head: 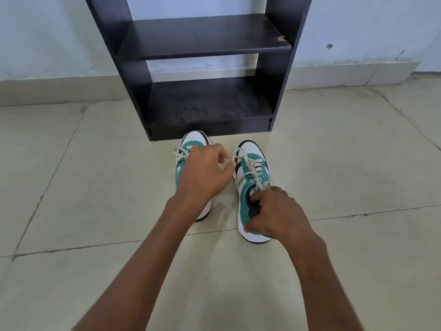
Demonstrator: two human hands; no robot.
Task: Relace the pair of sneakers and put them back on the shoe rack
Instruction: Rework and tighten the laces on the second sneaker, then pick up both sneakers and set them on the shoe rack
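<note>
Both hands are down on the pair of sneakers, which stand side by side on the floor with their toes pointing away from the person. Left hand (202,173) lies over the left sneaker (191,149), covering most of its middle; its fingers are curled and appear to pinch a loose bit of cream lace (181,154) near the gap between the shoes, though I cannot see the grip clearly. Right hand (279,213) sits at the heel end of the right sneaker (250,177), thumb hooked into the collar opening and the other fingers wrapped round the outer side and heel, so it has a firm hold of that shoe. The right sneaker's lace (253,167) is threaded loosely across the upper eyelets, with a slack end trailing toward the thumb. Both shoes are white and teal with dark trim and a pale sole.

Just beyond the hands, past the toes, stands a dark shoe rack (205,44) against the pale wall (358,27), its two visible shelves bare; the left sneaker's toe nearly touches its base. Beige floor tiles (95,187) spread out to either side of the forearms, with dark grout lines running under them.
</note>
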